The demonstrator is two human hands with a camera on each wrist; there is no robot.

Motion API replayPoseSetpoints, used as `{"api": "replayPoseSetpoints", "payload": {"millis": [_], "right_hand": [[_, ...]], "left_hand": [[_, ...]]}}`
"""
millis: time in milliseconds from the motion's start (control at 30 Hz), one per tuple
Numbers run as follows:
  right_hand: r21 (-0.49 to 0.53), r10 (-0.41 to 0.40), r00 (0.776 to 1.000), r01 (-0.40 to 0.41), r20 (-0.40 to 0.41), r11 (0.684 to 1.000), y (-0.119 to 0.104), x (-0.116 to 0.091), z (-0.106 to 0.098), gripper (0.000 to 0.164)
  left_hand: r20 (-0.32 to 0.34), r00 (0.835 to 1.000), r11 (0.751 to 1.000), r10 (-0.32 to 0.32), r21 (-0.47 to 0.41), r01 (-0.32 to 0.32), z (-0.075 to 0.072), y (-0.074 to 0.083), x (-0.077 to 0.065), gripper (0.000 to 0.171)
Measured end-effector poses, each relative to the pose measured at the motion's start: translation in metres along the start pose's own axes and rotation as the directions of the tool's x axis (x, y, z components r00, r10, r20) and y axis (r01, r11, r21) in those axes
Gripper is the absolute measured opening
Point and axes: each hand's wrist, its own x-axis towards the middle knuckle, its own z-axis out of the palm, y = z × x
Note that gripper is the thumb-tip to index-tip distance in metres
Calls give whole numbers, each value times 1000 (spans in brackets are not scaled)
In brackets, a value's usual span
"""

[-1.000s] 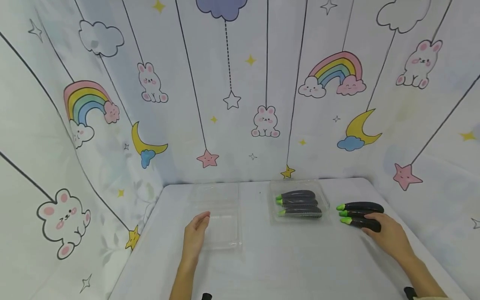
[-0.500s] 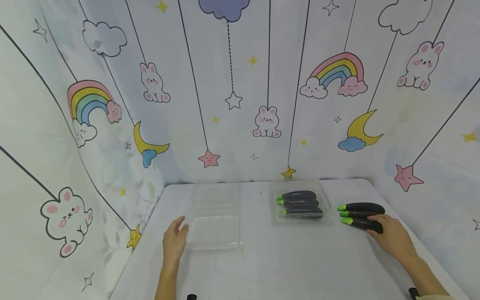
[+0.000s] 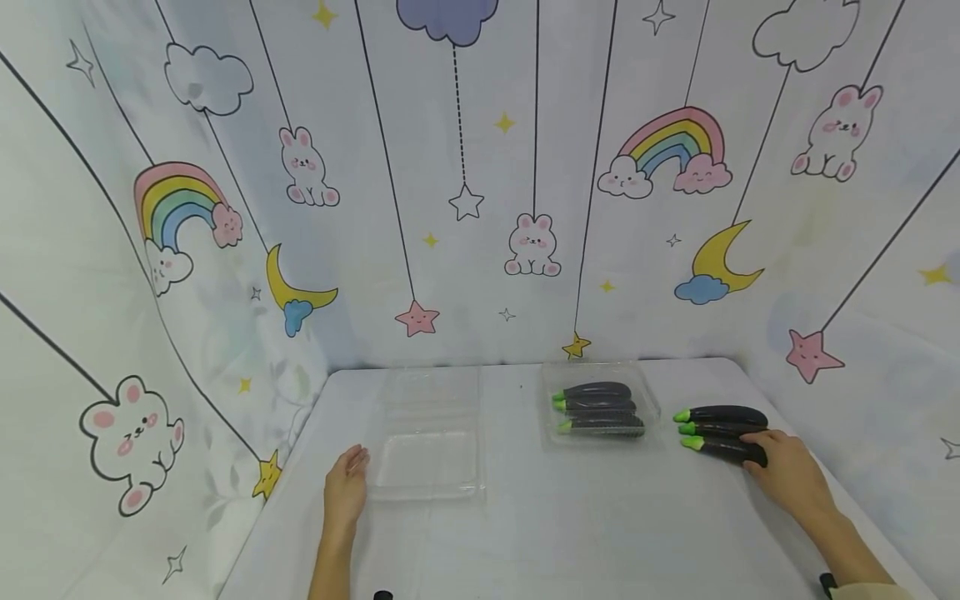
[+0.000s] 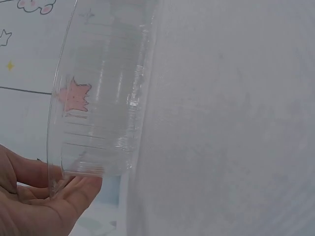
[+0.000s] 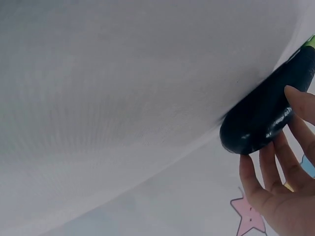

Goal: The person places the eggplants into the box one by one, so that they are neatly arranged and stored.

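Three loose dark purple eggplants with green stems lie side by side at the table's right. My right hand (image 3: 787, 475) grips the blunt end of the nearest eggplant (image 3: 720, 448). In the right wrist view my thumb lies on one side of that eggplant (image 5: 266, 118) and my fingers (image 5: 268, 172) on the other. An empty clear plastic tray (image 3: 427, 483) with its lid folded back sits at the centre left. My left hand (image 3: 347, 487) rests open at the tray's left edge. In the left wrist view the tray's corner (image 4: 93, 162) meets my palm (image 4: 44, 201).
A second clear tray (image 3: 648, 398) holding three eggplants stands between the empty tray and the loose ones. The other two loose eggplants (image 3: 723, 414) lie just behind the gripped one. A printed cloth backdrop (image 3: 480, 208) walls the white table (image 3: 570, 533) on three sides.
My left hand has moved left off the empty tray and come down beside its left edge. My right hand stays on the nearest eggplant, which has not visibly moved.
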Motion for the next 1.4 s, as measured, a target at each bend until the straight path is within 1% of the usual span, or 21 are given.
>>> {"api": "replayPoseSetpoints", "payload": {"millis": [67, 133, 233, 300, 400, 567, 667, 833, 1133, 1400], "right_hand": [[6, 12, 1000, -12, 10, 1000, 1, 1, 0, 40], [15, 24, 1000, -25, 18, 1000, 2, 2, -1, 40], [31, 28, 999, -30, 41, 999, 3, 3, -2, 41], [36, 25, 998, -27, 51, 999, 3, 3, -2, 42], [39, 22, 997, -24, 75, 999, 4, 1, -3, 42], [38, 61, 993, -65, 98, 997, 3, -1, -5, 42], [44, 75, 993, -79, 91, 996, 2, -3, -6, 44], [59, 72, 995, -76, 69, 995, 1, -5, -9, 44], [79, 70, 998, -70, 2, 994, -7, -7, -20, 43], [88, 146, 988, -142, -42, 986, -21, -7, -29, 43]], "left_hand": [[20, 1000, 999, -18, -37, 19, -1, -2, 1, 47], [41, 999, 996, -26, -83, 30, -1, -3, 1, 48], [62, 998, 991, -34, -126, 41, -2, -4, 1, 49], [71, 997, 989, -37, -143, 47, -3, -4, 1, 50], [80, 996, 988, -46, -146, 58, -4, -6, 0, 50], [82, 995, 984, -54, -163, 67, -4, -7, 1, 50], [82, 995, 983, -51, -172, 64, -4, -8, 1, 50], [82, 995, 986, -56, -155, 68, -4, -8, 1, 50], [87, 993, 983, -77, -162, 90, -6, -6, -2, 50], [109, 989, 981, -101, -154, 117, -7, -5, -4, 53]]}}
